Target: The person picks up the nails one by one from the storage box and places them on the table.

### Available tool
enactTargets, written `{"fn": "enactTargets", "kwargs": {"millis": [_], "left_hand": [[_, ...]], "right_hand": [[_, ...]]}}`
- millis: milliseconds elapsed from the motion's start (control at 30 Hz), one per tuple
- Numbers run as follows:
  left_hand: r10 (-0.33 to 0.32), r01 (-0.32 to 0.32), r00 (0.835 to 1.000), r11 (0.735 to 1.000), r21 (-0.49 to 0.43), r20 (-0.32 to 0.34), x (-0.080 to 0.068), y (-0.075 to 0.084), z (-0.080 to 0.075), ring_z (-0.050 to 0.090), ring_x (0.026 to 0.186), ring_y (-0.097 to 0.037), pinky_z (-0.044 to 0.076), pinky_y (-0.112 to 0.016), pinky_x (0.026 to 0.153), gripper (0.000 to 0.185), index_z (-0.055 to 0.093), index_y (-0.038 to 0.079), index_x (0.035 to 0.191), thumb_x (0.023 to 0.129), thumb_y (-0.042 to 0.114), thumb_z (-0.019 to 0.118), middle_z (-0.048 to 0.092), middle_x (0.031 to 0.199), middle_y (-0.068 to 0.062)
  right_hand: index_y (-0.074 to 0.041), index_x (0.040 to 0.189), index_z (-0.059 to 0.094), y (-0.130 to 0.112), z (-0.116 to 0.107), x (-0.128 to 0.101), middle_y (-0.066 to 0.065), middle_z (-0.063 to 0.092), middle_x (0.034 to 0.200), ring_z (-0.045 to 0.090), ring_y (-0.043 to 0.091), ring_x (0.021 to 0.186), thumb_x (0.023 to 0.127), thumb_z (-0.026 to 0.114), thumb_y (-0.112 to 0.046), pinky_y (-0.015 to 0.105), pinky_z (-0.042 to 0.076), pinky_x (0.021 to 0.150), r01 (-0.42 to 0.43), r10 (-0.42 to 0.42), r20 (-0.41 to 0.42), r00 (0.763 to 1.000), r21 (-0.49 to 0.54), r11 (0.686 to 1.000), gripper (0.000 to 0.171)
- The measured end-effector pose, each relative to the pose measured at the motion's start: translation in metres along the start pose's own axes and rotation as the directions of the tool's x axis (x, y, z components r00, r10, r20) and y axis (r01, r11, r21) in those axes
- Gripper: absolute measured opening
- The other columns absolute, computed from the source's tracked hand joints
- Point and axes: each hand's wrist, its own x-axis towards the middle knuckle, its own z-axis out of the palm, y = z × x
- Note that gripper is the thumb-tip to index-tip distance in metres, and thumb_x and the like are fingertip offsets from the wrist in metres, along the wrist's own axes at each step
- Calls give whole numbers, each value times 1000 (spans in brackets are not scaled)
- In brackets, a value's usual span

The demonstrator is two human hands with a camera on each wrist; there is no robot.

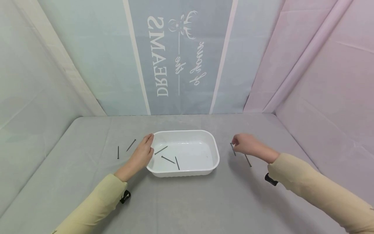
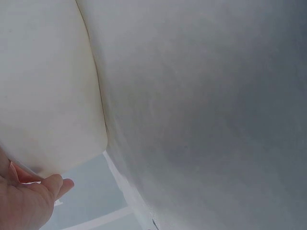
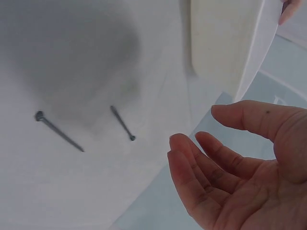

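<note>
My left hand (image 1: 143, 152) grips the left rim of a white plastic tray (image 1: 184, 173); the left wrist view shows thumb and fingers at the edge of the tray (image 2: 48, 86). Three dark nails lie in the tray's left half, one nail (image 1: 161, 150) behind the others. On the right, my right hand (image 1: 248, 144) hovers over two nails, a farther nail (image 1: 233, 150) and a nearer nail (image 1: 248, 160). In the right wrist view, the thumb and bent fingers of the right hand (image 3: 244, 167) stand apart with nothing between them, and both nails lie below.
Two more nails, an upright-lying nail (image 1: 118, 152) and a slanted nail (image 1: 131, 145), lie left of the tray. A grey cloth (image 1: 187, 204) covers the table. Behind it hangs a printed curtain (image 1: 181, 65), with pale fabric walls at both sides.
</note>
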Motion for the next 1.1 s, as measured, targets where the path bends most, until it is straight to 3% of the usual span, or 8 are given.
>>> {"fn": "enactTargets", "kwargs": {"millis": [433,1100], "left_hand": [[-2,2,1000,1000,8,1,-1,1,0,33,127,-40,34,-48,102,50,28,-15,135,90,-1,44,30,139,-29],[-5,5,1000,1000,4,-3,-3,1,1,33,127,-40,34,-47,102,50,28,-15,135,89,-2,44,30,139,-29]], "right_hand": [[4,96,62,-23,-2,3,9,61,83,57,21,75,78,60,-10,35,50,63,54,-55,-3,999,-66,996,23],[5,102,61,-65,-7,7,14,64,93,58,19,77,80,62,-6,32,52,66,127,-126,17,992,-134,983,25]]}}
